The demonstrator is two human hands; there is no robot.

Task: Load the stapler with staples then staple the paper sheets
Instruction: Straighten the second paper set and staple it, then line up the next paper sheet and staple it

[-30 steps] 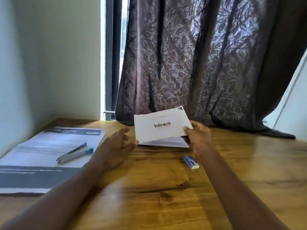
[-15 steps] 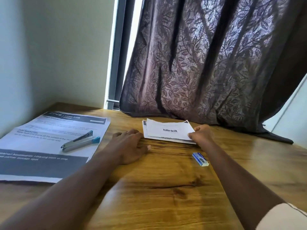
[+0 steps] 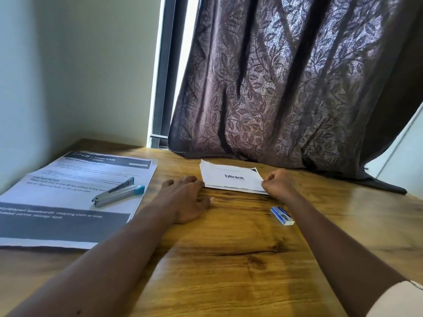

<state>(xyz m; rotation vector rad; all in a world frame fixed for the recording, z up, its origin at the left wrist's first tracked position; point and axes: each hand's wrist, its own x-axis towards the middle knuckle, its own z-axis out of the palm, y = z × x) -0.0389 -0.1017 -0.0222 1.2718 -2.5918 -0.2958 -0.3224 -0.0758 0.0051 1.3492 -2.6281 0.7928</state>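
Forward, palm-down left hand (image 3: 186,197) beside sheets (image 3: 231,177)

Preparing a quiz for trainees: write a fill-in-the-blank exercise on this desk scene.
1. The paper sheets show the word ____.
2. The right hand pinches their corner; the left hand rests palm-down on the ____.
3. The stapler lies on a large printed sheet, ____ of both hands.
4. The staple box is white and ____.
Missing: blinkit; table; left; blue.
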